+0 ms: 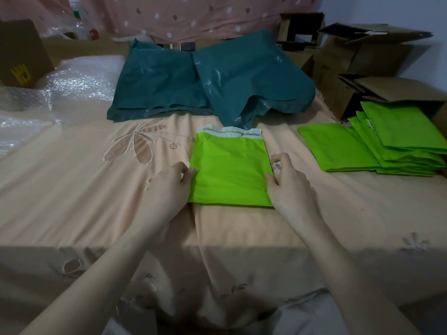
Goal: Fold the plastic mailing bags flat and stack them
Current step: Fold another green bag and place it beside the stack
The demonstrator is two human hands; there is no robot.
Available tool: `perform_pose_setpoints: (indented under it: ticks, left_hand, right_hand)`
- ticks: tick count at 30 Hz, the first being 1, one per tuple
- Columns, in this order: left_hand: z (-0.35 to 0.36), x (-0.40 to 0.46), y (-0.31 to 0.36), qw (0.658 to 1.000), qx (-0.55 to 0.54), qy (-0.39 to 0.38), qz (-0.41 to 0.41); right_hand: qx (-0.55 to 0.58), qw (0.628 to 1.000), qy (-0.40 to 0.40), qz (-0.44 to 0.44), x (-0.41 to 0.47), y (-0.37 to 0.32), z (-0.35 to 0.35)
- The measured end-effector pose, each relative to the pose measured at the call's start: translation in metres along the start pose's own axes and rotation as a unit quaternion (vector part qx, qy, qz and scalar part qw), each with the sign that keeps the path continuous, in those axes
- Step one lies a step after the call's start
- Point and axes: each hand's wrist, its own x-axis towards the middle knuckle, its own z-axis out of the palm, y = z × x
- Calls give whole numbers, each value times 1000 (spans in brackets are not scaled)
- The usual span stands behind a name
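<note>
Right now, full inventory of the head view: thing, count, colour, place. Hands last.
green mailing bag: one, bright green with a pale flap at its far edge, centre of the bed, between the hands
stack of green bags: several, exact count unclear, bright green, right
teal bags: at least two, dark teal, far centre
bubble wrap: clear, far left
cardboard boxes: several, brown, far right; another far left
bed sheet: one, peach, underneath
left hand: touches bag's left edge
right hand: thumb on bag's right edge

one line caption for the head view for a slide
Both hands, left and right, grip a green mailing bag on the bedsheet.
</note>
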Motion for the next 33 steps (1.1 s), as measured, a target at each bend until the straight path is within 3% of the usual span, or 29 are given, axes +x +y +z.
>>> perform_pose_setpoints:
  ticks: [5, 8, 12, 15, 20, 24, 33]
  left_hand:
    - [2, -6, -3, 991, 122, 19, 58]
    - [-4, -2, -3, 983, 176, 4, 49]
    - [-20, 13, 2, 995, 97, -30, 25]
    - [-18, 24, 24, 995, 63, -21, 77]
    - [19, 27, 54, 978, 66, -110, 166]
    - [34, 26, 43, 970, 100, -190, 116]
    - [32, 26, 45, 962, 128, -222, 91]
  right_hand:
    - [-84, 996, -31, 5, 2, 3, -1]
    - [-99, 994, -43, 23, 2, 7, -5]
    - [-46, 998, 30, -3, 12, 13, -7]
    - [-48, 995, 47, -71, 28, 1, 0]
    - [-59, 982, -83, -159, 40, -30, 29]
    - [-83, 966, -216, -113, 42, -23, 45]
    - [-87, 952, -279, -95, 49, -22, 44]
